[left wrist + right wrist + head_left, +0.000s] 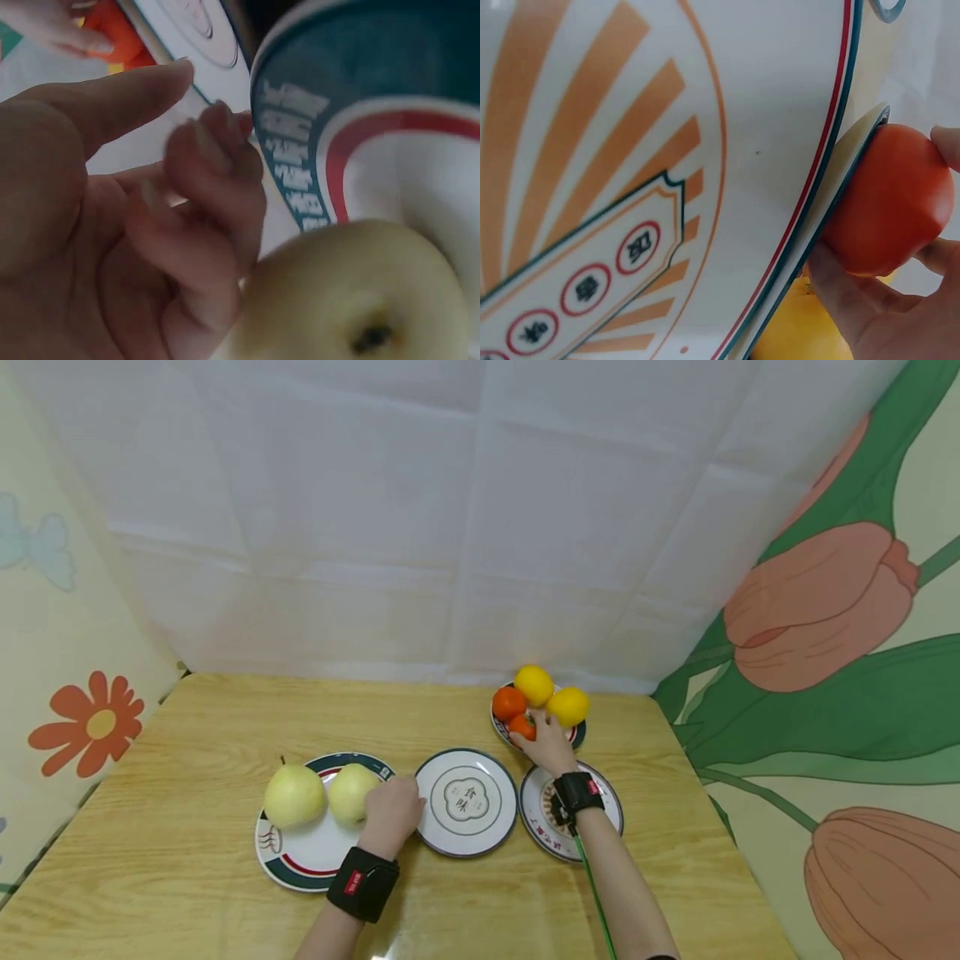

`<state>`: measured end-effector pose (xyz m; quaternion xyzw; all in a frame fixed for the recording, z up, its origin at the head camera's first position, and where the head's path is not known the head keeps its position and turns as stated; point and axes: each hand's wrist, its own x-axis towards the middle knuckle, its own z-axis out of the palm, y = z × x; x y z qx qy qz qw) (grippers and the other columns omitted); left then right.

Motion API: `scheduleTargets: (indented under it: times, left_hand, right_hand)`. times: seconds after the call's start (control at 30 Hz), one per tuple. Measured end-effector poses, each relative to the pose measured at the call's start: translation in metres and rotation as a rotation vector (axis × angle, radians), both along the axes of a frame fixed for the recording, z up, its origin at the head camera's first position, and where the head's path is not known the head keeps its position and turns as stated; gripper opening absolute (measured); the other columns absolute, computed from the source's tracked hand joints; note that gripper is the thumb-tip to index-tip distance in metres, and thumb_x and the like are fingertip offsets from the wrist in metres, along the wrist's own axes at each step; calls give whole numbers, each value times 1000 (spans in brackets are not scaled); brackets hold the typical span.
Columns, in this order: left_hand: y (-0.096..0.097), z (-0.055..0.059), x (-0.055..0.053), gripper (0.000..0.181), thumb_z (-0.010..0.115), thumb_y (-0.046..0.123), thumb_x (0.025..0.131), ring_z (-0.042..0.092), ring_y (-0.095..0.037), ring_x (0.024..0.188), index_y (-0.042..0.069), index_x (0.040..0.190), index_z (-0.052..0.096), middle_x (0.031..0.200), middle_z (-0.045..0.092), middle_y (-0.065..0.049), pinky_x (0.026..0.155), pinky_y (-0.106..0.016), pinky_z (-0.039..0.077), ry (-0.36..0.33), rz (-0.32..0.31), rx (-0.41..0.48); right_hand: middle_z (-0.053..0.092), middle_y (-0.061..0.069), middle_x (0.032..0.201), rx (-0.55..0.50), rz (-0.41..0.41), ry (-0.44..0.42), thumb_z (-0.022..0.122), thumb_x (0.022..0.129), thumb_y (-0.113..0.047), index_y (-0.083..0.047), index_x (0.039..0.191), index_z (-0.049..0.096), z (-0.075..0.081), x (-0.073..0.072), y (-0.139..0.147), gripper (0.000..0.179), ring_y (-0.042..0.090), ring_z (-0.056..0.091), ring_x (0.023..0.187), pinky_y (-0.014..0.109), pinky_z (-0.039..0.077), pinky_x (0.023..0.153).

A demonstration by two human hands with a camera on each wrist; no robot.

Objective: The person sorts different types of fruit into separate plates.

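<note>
My right hand (pixel 546 745) grips an orange-red persimmon (pixel 891 201) at the small back plate (pixel 877 120), fingers and thumb around its sides. A second orange-red fruit (pixel 509 703) and two yellow fruits, one at the back (pixel 534 685) and one at the right (pixel 567 706), share that plate. My left hand (pixel 394 814) is at the right rim of the large oval plate (pixel 296 878), beside a pale yellow pear (pixel 349 794). Its fingers curl loosely with nothing between them, the thumb apart in the left wrist view. Another pear (pixel 294 796) lies farther left on the oval plate.
A round white plate (pixel 467 835) with a printed centre stands between the hands. Beneath my right wrist lies another round plate (pixel 609 806) with an orange-striped pattern. A white cloth (pixel 360 527) hangs behind the wooden table (pixel 187 827); painted walls flank both sides.
</note>
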<state>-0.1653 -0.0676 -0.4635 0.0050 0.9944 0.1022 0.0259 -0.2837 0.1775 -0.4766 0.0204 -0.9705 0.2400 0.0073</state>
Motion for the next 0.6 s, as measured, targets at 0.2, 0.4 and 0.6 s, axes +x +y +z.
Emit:
scheduleTargets:
  times: [0.2,0.4,0.6]
  left_hand:
    - [10,-9,-4,33,75,33,78,63,-24,62,2,78,65,68,63,-10,49,-35,49,51,0,-131]
    - [10,-9,-6,56,77,33,76,65,-29,67,-4,113,58,77,66,-17,54,-37,49,37,49,-80]
    - [8,-11,-5,39,79,35,74,64,-26,63,-1,79,64,69,65,-13,51,-36,49,19,63,-50]
  right_hand:
    - [48,25,132,-38,-21,-10,63,88,-39,-11,137,46,-1,-3,-3,60,36,57,107,49,48,90]
    - [57,17,128,-124,-46,14,66,85,-32,-12,134,49,-2,-3,-2,55,31,57,107,46,47,92]
    - [56,19,123,-99,-75,103,69,81,-30,-13,130,52,3,6,-7,55,33,57,105,48,48,88]
